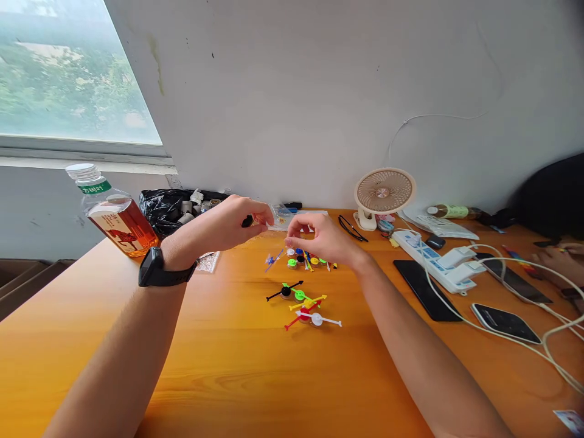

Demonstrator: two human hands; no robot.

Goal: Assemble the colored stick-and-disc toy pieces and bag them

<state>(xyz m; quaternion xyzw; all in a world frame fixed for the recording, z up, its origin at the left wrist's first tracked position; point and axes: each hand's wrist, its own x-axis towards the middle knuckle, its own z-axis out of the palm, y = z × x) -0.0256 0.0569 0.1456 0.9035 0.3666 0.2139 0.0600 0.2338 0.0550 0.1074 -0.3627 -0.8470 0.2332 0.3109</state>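
Observation:
My left hand (232, 220), with a black watch on the wrist, has its thumb and fingers pinched at the edge of a clear plastic bag (279, 217). Close by on the right, the fingers of my right hand (322, 238) are pinched together; what they hold, if anything, is too small to make out. Below the hands lies a loose cluster of small coloured spinner parts (292, 263), with a blue arrow (274, 260) at its left. Nearer to me are several arrow spinners on round bases: black (285, 291), green (300, 295), yellow (308, 303), red (304, 314) and white (317, 319).
A tea-coloured bottle (121, 222) and a black plastic bag (159, 210) stand at left. Toward the right are a small fan (383, 193), a power strip (429, 258) with looping cables, and phones (505, 323). Another person's hand (559, 264) is at the far right.

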